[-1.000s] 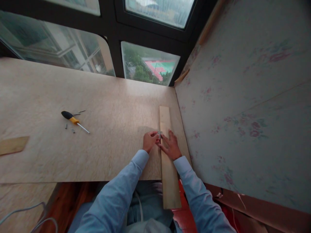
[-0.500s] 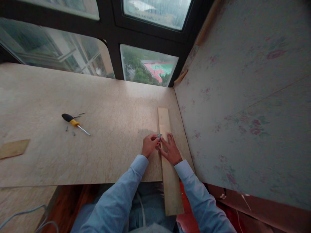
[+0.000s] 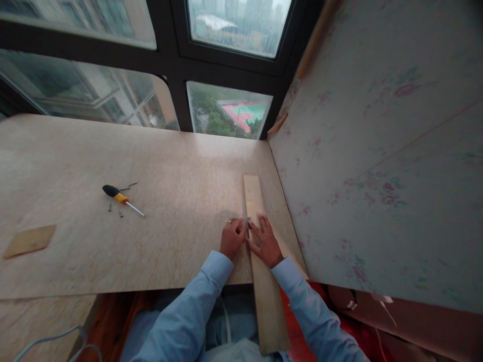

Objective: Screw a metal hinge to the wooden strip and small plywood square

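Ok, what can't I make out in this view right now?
- Head view: the metal piece's exact shape; too small, partly covered by fingers.
- Head view: whether the left hand grips it; curled fingers hide the contact.
- Head view: details of the small fasteners; too small.
- Head view: the grey cable's ends; cut off by the bottom edge.

The small metal piece lies partly behind the fingers, so its full shape cannot be seen. At the left hand, a bright spot is too small to name, and the fingertips are not clear. The right hand covers a part of the board. The tiny metal bits near the screwdriver show no detail. The bottom edge cuts both sleeves and the grey cable.
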`<state>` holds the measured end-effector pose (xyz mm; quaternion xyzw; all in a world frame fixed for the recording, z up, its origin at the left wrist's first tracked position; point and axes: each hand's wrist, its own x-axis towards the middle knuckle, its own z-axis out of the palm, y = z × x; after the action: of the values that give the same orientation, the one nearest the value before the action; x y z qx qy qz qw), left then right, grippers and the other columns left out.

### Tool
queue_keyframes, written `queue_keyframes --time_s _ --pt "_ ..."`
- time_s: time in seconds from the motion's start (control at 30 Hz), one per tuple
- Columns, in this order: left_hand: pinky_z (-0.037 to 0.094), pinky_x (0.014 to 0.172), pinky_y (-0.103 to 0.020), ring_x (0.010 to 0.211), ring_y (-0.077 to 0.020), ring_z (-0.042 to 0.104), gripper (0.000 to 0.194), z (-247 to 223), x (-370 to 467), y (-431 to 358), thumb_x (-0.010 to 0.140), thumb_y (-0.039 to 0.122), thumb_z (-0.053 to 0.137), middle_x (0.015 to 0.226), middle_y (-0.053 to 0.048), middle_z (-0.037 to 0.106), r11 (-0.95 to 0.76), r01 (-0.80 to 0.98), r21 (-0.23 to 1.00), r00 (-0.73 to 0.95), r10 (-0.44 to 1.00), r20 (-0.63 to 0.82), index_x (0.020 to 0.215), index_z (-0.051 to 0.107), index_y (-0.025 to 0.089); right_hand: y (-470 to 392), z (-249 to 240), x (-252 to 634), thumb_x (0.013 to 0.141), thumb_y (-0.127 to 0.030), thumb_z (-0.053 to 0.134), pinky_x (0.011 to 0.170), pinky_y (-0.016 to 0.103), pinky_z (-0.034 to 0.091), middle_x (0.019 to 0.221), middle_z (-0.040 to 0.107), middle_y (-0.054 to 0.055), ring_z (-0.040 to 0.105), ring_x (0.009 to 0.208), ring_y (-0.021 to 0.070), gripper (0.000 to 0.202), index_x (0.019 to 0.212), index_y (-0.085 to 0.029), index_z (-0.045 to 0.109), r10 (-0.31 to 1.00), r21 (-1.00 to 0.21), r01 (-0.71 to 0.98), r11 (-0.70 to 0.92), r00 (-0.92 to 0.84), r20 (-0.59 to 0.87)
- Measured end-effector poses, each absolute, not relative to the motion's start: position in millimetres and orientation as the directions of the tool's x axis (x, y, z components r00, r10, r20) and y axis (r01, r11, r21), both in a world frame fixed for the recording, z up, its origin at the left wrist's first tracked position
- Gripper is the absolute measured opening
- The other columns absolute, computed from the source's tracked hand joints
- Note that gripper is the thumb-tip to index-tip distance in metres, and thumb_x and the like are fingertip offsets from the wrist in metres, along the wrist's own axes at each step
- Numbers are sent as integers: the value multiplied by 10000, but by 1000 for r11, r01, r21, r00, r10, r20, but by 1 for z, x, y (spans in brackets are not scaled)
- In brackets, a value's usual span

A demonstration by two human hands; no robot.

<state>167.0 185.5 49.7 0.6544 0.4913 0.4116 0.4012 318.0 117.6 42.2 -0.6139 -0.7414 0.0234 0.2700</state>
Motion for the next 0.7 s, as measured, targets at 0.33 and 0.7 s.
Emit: queue_keyframes --time_s 0.33,0.7 --pt "562 890 -356 1030 -225 661 283 44 172 187 858 96 557 1122 -126 689 -320 369 872 169 946 276 1095 692 172 116 39 320 920 -379 574 1141 614 373 1641 248 140 184 1525 343 517 1404 -199 545 918 -383 890 246 -87 387" --pt "578 837 -344 992 -215 681 219 46 170 186 861 90 594 1071 -117 724 -337 326 883 267 929 256 991 752 169 118 34 323 921 -409 584 1146 599 375 1609 304 178 230 1508 354 549 1413 -170 542 919 -358 902 242 -95 382"
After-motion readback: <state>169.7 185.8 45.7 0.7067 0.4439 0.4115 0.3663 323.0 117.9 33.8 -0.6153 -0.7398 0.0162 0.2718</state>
